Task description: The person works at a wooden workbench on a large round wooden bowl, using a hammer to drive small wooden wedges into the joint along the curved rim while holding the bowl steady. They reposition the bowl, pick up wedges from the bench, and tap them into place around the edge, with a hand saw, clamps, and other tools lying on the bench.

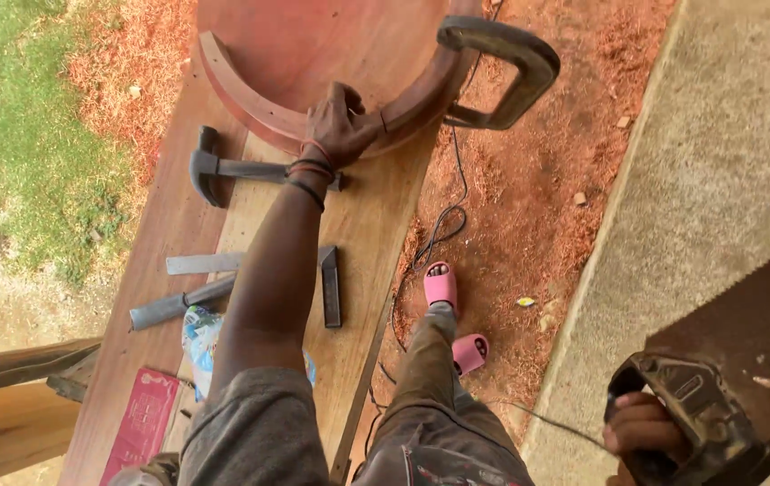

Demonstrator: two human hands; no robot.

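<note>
My left hand presses down on the rim of a round reddish wooden piece lying at the far end of a long wooden plank. A dark metal C-clamp grips the round piece's right edge. My right hand is low at the right, closed around the handle of a hand saw whose rusty toothed blade rises to the upper right. A hammer rests on the plank just under my left wrist.
A steel try square, a chisel-like tool, a plastic bag and a red flat packet lie on the plank. A black cable trails over red sawdust. Concrete slab right, grass left. My pink sandals stand beside the plank.
</note>
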